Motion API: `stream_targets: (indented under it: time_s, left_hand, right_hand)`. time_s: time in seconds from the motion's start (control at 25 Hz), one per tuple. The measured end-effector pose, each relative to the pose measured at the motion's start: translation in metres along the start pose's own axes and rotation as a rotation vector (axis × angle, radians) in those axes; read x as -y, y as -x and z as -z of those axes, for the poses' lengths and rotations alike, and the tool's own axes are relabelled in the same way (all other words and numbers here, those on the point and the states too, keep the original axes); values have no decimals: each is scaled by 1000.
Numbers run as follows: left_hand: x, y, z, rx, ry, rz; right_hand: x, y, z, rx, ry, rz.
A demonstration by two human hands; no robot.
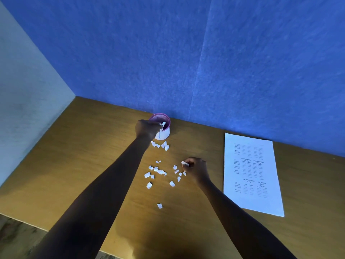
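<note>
A small white cup [164,134] with a purple rim and inside stands near the back of the wooden desk [93,156]. My left hand [146,128] is at the cup's left rim and pinches white paper scraps [162,124] over its mouth. Several torn paper scraps [158,171] lie scattered on the desk in front of the cup. My right hand [196,168] rests on the desk to the right of the scraps, fingers curled, pinching a few scraps [184,163].
A printed white sheet [252,174] lies flat on the desk at the right. A blue felt partition [205,62] closes off the back and a pale panel [28,100] the left side. The desk's front edge runs along the lower left.
</note>
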State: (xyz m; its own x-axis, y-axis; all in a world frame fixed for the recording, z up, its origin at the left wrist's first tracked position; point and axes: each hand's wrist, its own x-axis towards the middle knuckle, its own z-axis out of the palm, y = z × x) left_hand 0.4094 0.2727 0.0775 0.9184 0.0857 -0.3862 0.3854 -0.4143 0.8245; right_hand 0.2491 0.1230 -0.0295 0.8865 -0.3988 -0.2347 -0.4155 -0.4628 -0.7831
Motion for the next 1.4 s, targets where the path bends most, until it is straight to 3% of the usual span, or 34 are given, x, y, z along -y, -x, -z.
stream_targets:
  time_s: [0.16,0.32,0.72,1.0,1.12,1.24,1.32,1.4]
  left_hand:
    - [-21,-16,-3,-18,-182,0]
    - [-25,-24,-2,-35,-217,9]
    - [16,-39,16,13,58,75]
    - [50,-9,18,50,244,150]
    - [65,-12,18,47,208,150]
    - [73,-7,13,49,123,124]
    - [79,-2,8,50,-26,55]
    - [86,8,2,82,-199,-59]
  right_hand:
    - [5,4,6,12,-32,-14]
    - [26,-6,22,22,-47,19]
    - [138,-72,13,36,98,174]
    - [166,-111,-6,49,102,27]
    - [159,-118,-5,74,80,-17]
    - [143,-113,-4,52,-111,-66]
    - [127,-98,-3,12,-234,-61]
    - [105,-79,-1,-16,-190,-34]
